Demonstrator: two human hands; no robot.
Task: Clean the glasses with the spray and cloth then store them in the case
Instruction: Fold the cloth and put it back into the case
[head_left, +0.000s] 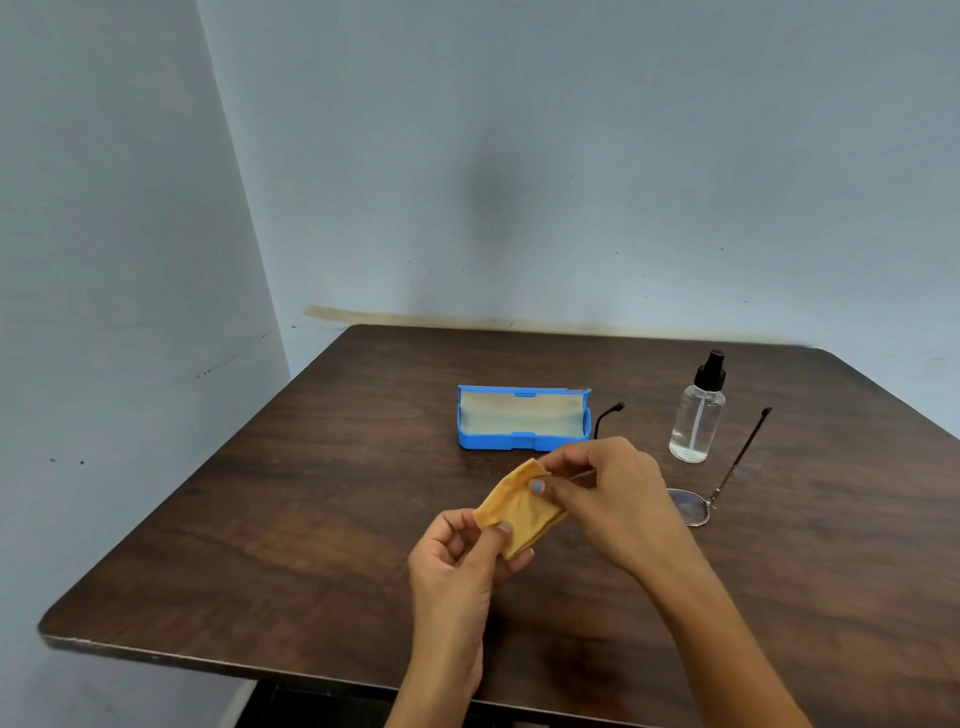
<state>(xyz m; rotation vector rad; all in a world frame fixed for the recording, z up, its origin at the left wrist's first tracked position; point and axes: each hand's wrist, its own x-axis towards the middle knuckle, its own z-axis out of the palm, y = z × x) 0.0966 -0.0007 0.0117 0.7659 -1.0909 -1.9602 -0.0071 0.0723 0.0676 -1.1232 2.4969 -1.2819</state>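
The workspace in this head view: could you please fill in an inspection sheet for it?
Surface: dark wooden table.
Job's things: open blue case; spray bottle upright; glasses unfolded on the table, partly hidden by the right hand; yellow cloth held above the table.
Clutter: nothing seen.
Grippers: left hand and right hand both pinch the cloth.
Cables: nothing seen.
Surroundings: pale blue wall.

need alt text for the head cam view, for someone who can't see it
Two hands, left hand and right hand, hold a yellow cloth above a dark wooden table. Behind them sits an open blue case; to the right stand a clear spray bottle and unfolded glasses.
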